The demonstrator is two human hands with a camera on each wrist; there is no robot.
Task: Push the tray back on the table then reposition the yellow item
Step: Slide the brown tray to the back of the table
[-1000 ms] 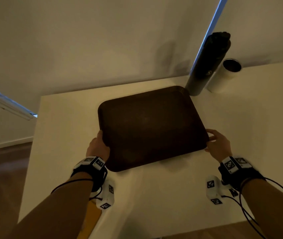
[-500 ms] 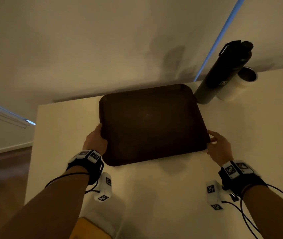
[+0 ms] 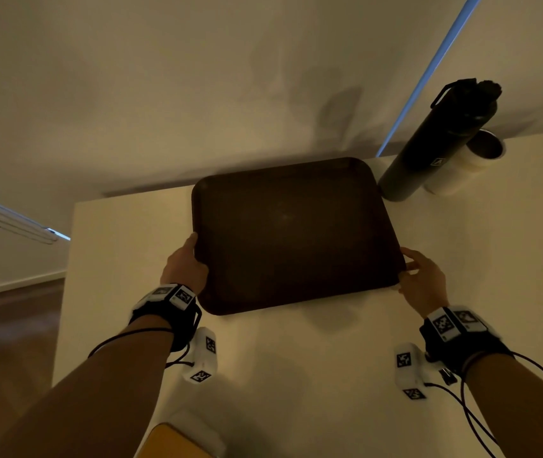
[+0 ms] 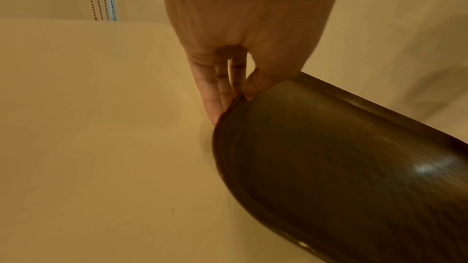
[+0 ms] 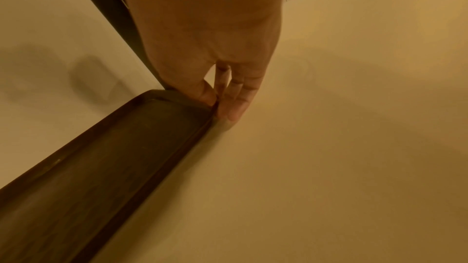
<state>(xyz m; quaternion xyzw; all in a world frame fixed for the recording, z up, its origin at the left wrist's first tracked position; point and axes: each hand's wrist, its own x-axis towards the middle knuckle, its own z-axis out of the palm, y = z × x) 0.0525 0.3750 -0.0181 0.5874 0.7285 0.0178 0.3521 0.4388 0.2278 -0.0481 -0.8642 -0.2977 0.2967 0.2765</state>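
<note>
A dark brown tray (image 3: 293, 233) lies on the white table (image 3: 296, 375), its far edge close to the wall. My left hand (image 3: 184, 264) holds the tray's near left rim. In the left wrist view the left hand (image 4: 235, 105) has its thumb on the tray (image 4: 354, 167) rim and straight fingers against the outer edge. My right hand (image 3: 418, 276) holds the near right corner; in the right wrist view the right hand (image 5: 220, 107) pinches the tray (image 5: 101, 167) rim the same way. The yellow item (image 3: 171, 441) shows partly at the bottom edge of the head view, near the table's front.
A tall black bottle (image 3: 438, 140) stands just off the tray's far right corner, with a white cup (image 3: 471, 160) beside it. The table's left edge drops to a wooden floor (image 3: 9, 342). The wall runs directly behind the table.
The tray has slid away from me toward the wall and turned squarer to the table, both hands going with it. Its far right corner now sits near the black bottle.
</note>
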